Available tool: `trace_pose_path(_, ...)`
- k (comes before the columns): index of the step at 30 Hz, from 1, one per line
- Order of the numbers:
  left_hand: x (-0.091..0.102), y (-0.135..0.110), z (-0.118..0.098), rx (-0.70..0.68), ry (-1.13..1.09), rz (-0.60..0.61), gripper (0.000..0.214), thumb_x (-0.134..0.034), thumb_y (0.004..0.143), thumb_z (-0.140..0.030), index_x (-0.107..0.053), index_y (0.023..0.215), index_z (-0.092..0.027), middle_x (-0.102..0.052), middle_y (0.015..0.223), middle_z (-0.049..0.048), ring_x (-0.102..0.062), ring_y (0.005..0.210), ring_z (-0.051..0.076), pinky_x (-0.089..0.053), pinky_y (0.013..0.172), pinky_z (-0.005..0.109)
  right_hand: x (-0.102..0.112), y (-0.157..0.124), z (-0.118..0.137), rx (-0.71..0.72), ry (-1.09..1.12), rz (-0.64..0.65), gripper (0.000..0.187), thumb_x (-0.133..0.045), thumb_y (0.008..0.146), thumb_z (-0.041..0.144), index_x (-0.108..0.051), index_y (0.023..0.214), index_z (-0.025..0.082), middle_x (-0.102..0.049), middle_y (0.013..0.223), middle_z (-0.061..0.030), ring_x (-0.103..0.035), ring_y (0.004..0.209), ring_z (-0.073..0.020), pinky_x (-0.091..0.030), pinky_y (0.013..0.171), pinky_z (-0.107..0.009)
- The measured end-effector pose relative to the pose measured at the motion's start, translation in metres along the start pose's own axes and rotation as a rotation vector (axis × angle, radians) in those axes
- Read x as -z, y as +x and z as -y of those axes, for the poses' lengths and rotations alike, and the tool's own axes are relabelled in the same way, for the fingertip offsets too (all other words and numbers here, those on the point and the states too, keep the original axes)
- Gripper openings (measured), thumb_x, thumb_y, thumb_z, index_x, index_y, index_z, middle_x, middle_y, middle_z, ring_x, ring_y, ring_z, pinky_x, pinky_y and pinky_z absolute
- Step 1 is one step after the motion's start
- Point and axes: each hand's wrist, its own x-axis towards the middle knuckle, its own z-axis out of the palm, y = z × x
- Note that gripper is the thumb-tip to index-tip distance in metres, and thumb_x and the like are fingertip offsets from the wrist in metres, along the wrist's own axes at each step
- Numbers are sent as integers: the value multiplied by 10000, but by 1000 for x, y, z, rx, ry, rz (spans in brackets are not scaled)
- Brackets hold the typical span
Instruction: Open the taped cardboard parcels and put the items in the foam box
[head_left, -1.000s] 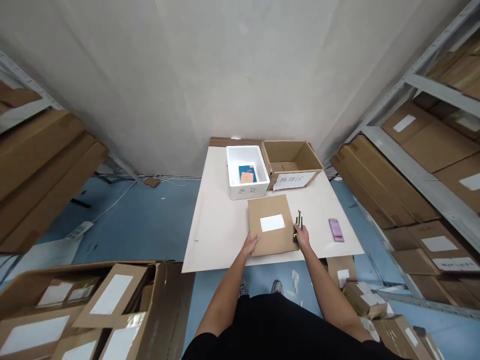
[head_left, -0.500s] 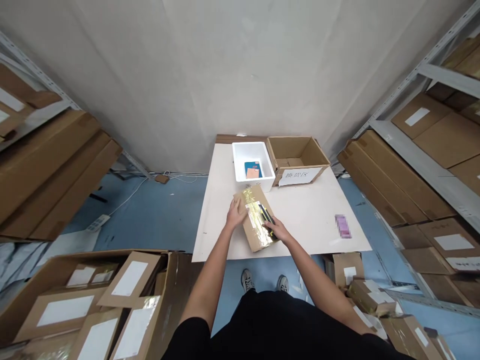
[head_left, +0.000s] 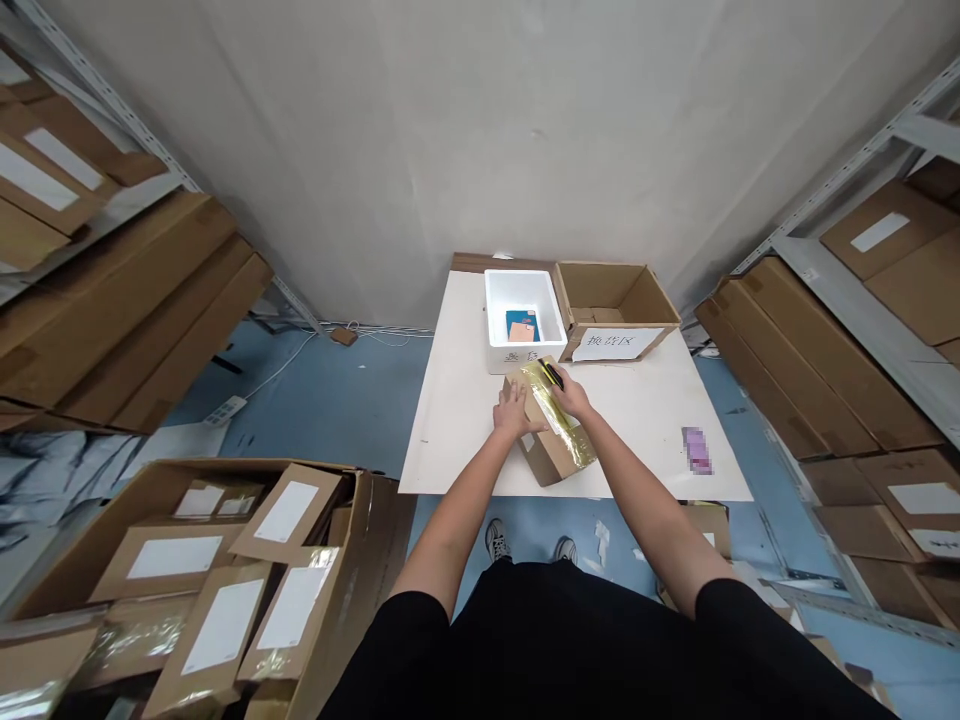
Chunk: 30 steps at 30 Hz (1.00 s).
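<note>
A taped cardboard box lies at an angle near the front of the white table. My left hand rests on its left side with the fingers spread. In my right hand is a black and yellow box cutter, its tip over the shiny tape at the box's far end. Whether the blade touches or has cut the tape cannot be made out. Just behind the box stands a white bin with blue and pink flat items inside.
An open cardboard box with a handwritten label stands beside the bin. A blurred-out purple item lies at the table's right. To my left, a large carton holds several parcels. Shelves with boxes flank both sides.
My right hand has moved the box cutter from the middle of the box to its far end. My left hand has spread over the box, which is turned and tilted slightly differently. The view has shifted.
</note>
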Motion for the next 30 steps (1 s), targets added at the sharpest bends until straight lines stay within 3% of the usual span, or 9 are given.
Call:
trace_pose_path(2, -4, 0, -3, 34, 3, 8, 1404, -756, 652, -892, -95, 1749, -317, 118, 1821, 56, -73, 1626, 529, -360, 1225, 630, -3, 13, 10, 62, -142, 68, 609, -574, 967, 252, -506, 1570, 308, -751, 1321, -53, -719, 1141, -289, -548, 1018, -410)
trace_pose_path(6, -4, -1, 0, 55, 15, 21, 1426, -779, 620, -886, -89, 1745, -347, 131, 1821, 35, -107, 1606, 549, -360, 1214, 655, -11, 25, 21, 69, -304, 164, 615, -551, 994, 247, -493, 1604, 288, -751, 1315, -86, -703, 1174, -309, -534, 1028, -418)
trace_pose_path(16, -3, -4, 5, 52, -11, -5, 1404, -778, 607, -893, -136, 1740, -366, 120, 1824, 0, -229, 1545, 538, -420, 1159, 640, -11, 15, 21, 24, -373, 222, 633, -613, 984, 299, -506, 1607, 257, -759, 1269, -148, -715, 1136, -351, -529, 993, -442)
trace_pose_path(24, -3, -2, 9, 71, -11, -8, 1362, -727, 625, -930, -153, 1735, -390, 102, 1827, -13, -225, 1543, 543, -429, 1138, 645, 8, -10, 3, -23, -487, 375, 711, -760, 829, 271, -592, 1520, 276, -755, 1242, -162, -734, 1083, -367, -570, 865, -418)
trace_pose_path(30, 0, -4, 10, 63, 24, -3, 1390, -715, 621, -941, -106, 1740, -386, 95, 1829, -6, -175, 1560, 573, -412, 1148, 653, 16, -66, -37, -189, -266, 350, 381, -782, 835, 371, -748, 1197, 258, -751, 949, -112, -752, 730, -282, -591, 726, -404)
